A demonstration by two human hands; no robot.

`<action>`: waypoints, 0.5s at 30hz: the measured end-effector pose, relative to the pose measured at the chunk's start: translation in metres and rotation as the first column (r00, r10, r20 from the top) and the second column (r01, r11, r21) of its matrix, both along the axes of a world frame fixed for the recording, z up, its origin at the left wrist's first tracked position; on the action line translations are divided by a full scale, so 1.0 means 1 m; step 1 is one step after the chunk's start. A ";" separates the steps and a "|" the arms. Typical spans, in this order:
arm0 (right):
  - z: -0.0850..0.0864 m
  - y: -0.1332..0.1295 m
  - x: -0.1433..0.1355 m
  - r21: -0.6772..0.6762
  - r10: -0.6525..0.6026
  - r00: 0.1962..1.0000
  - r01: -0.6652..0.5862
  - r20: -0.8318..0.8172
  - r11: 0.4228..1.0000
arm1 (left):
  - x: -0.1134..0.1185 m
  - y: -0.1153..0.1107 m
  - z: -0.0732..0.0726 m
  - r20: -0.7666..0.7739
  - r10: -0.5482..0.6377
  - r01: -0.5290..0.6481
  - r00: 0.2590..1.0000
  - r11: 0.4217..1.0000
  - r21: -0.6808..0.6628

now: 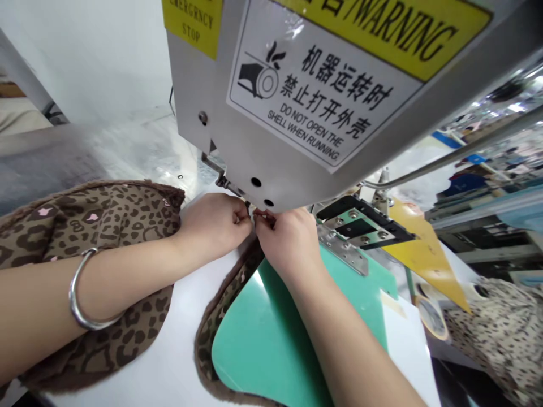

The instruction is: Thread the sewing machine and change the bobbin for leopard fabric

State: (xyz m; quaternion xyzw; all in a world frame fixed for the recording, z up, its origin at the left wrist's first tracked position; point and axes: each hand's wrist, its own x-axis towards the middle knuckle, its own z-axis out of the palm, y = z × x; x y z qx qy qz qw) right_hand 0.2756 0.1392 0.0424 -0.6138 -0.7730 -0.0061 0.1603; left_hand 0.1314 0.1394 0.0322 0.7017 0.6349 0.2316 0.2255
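While both hands meet under the sewing machine head [297, 113], the left hand [214, 223] and right hand [291, 240] pinch something tiny, unclear, between closed fingers, the leopard fabric [224, 305] lying just below them.

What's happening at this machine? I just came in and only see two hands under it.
A person has both hands up under the grey machine head. The left hand and right hand meet fingertip to fingertip there, pinching something too small to make out. Leopard-print fabric lies under the left arm, and another piece edges a green template on the white table. A bracelet sits on the left wrist.
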 end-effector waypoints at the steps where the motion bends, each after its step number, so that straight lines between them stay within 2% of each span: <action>1: 0.000 0.000 0.000 0.003 0.001 1.000 -0.001 0.001 1.000 | 0.000 0.000 0.000 -0.004 0.003 -0.003 1.000 1.000 0.001; 15: -0.001 0.001 0.001 0.021 0.014 1.000 -0.014 0.006 1.000 | 0.002 0.000 0.002 -0.032 0.020 -0.020 0.999 1.000 -0.022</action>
